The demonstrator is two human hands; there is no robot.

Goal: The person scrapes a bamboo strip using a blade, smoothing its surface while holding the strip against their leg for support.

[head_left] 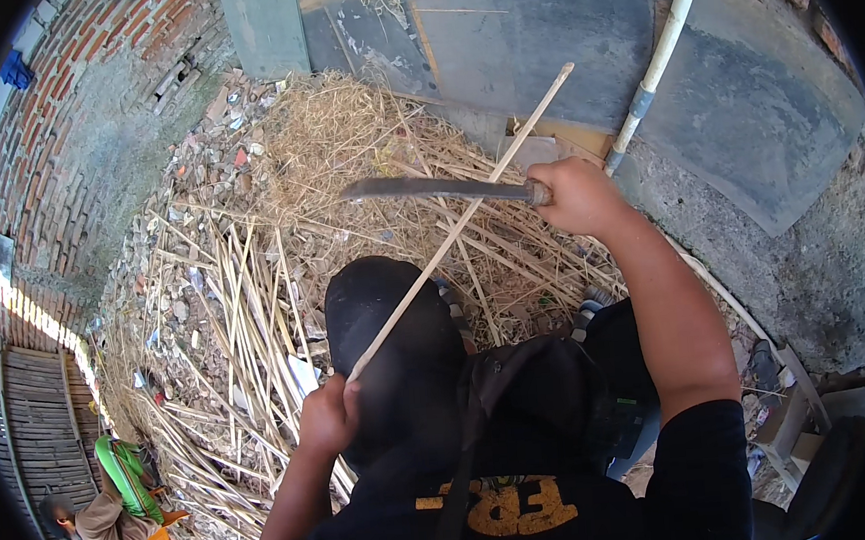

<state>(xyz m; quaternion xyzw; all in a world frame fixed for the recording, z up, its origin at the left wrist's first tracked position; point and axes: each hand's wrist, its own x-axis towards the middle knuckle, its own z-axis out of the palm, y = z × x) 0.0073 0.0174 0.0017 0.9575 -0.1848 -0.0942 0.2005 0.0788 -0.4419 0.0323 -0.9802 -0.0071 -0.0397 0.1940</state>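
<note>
Wood-gripping left hand (329, 418): fingers closed on the near end of a pale strip (421, 281), no visible gap.
Knife-side right hand (576, 198): fingers wrapped fully around the handle of a long knife (417, 188); blade points to the person's left.
Strip axis: diagonal, from the left hand at lower left, up and away to a free tip at upper right.
Blade crossing: blade spans the strip at an oblique angle, just beyond mid-length, on the blade's handle-side portion. Contact between the two: cannot be confirmed.
Nearer hand: right hand, closer to both the crossing and the free tip.
Ground: loose strips (246, 323) lie left of the crossing, over rubble (180, 310); a straw heap (333, 141) lies beyond the knife.
Perimeter: white pipe (663, 53) and grey panels (578, 49) ahead; seated co-worker (120, 528) at far lower left.
</note>
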